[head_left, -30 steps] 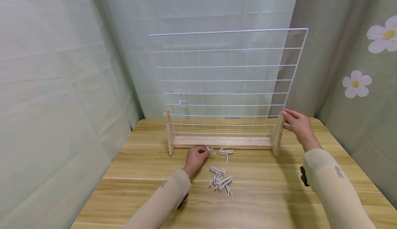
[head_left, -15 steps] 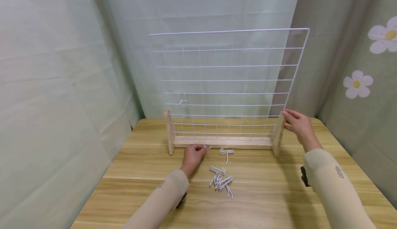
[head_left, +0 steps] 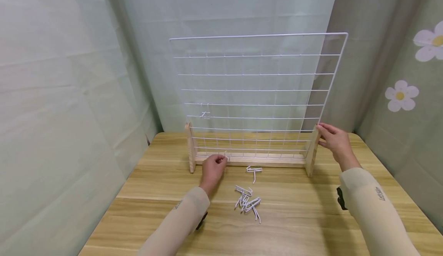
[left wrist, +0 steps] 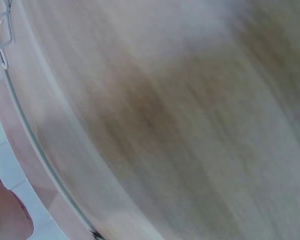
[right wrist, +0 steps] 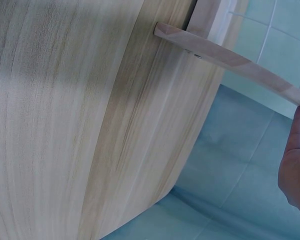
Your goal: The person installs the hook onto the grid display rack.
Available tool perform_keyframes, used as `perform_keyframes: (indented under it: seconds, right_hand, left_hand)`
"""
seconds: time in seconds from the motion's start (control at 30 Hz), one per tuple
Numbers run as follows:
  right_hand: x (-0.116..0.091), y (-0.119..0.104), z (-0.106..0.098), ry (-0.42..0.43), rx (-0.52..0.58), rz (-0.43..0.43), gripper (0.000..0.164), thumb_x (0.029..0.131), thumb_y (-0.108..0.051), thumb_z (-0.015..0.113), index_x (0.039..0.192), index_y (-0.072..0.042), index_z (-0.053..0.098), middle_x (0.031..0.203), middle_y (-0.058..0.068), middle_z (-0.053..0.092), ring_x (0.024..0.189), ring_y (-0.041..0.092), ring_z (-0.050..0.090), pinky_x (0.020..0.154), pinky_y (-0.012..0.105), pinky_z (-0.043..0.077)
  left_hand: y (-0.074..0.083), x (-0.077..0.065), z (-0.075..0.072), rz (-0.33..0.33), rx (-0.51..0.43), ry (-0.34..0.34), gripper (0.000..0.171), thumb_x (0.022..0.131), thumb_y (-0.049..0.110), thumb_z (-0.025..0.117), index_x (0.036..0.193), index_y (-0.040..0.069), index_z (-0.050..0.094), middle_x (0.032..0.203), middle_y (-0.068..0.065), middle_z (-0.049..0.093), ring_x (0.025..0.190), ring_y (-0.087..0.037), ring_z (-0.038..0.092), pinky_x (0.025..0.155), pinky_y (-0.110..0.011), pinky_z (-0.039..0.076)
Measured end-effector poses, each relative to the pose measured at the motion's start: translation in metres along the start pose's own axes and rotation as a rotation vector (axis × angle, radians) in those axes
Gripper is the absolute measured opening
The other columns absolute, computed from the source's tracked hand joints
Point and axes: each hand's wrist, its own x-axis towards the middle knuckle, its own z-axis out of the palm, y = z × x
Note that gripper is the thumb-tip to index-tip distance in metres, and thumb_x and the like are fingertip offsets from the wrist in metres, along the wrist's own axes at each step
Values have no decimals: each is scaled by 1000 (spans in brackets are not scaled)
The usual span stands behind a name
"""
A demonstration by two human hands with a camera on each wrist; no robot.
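My left hand (head_left: 212,170) pinches a small white wire hook (head_left: 226,156) between thumb and fingertips, just in front of the rack's wooden base bar. Behind it stands a white wire grid panel (head_left: 256,104), held up by wooden feet. My right hand (head_left: 336,142) grips the top of the right wooden foot (head_left: 312,152); in the right wrist view, fingers touch the end of that wooden piece (right wrist: 230,57). One double-pronged hook (head_left: 205,114) hangs on the grid's left part. In the left wrist view only part of my left hand (left wrist: 10,212) shows at the lower left.
A single white hook (head_left: 254,170) lies on the wooden table (head_left: 294,217) before the base bar. Nearer to me is a tangled pile of several hooks (head_left: 247,201). Pale curtains (head_left: 69,94) enclose the table at the back and sides.
My left hand has lifted the hook off the table and carried it slightly left and away from me, up to the base bar. The right hand keeps its place on the wooden foot.
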Motion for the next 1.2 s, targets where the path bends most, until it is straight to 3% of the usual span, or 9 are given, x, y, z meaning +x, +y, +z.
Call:
perform_keyframes:
  seconds: [0.23, 0.47, 0.63, 0.77, 0.9, 1.2]
  right_hand:
    - [0, 0, 0, -1, 13, 12, 69, 96, -50, 56, 147, -5, 45, 144, 16, 45, 131, 32, 45, 93, 33, 47]
    - [-1, 0, -2, -2, 38, 1, 66, 96, -46, 58, 145, -4, 48, 124, -1, 54, 112, 14, 54, 84, 24, 51]
    - [0, 0, -1, 1, 36, 8, 68, 96, -47, 58, 146, -3, 46, 129, 4, 53, 118, 21, 52, 83, 23, 52]
    - [0, 1, 0, 0, 30, 2, 68, 96, -48, 57, 146, -3, 46, 134, 9, 50, 123, 25, 50, 82, 21, 52]
    - [0, 1, 0, -4, 39, -5, 67, 96, -47, 58, 146, -3, 47, 128, 4, 53, 118, 21, 52, 80, 20, 52]
    - [-1, 2, -1, -11, 24, 0, 69, 96, -49, 57, 147, -3, 45, 133, 7, 51, 124, 26, 49, 83, 22, 52]
  left_hand:
    - [4, 1, 2, 88, 73, 111, 6, 85, 10, 74, 85, 4, 74, 74, -3, 62, 70, -17, 55, 66, -32, 49]
    - [10, 4, 2, 190, 187, 233, 5, 83, 11, 72, 81, 7, 72, 69, -1, 57, 67, -20, 53, 64, -36, 45]
    - [19, 8, 3, 236, 196, 319, 5, 82, 12, 70, 79, 8, 71, 65, 0, 53, 60, -18, 50, 57, -35, 43]
    - [27, 10, 4, 205, 182, 353, 7, 84, 14, 69, 79, 9, 70, 66, 1, 53, 59, -17, 51, 56, -35, 42]
    - [37, 14, 4, 160, 167, 370, 9, 85, 18, 68, 80, 10, 70, 66, 3, 55, 58, -16, 52, 56, -36, 41]
    - [62, 26, 0, 134, 134, 435, 11, 86, 19, 67, 81, 10, 72, 66, 1, 62, 59, -19, 58, 55, -39, 43]
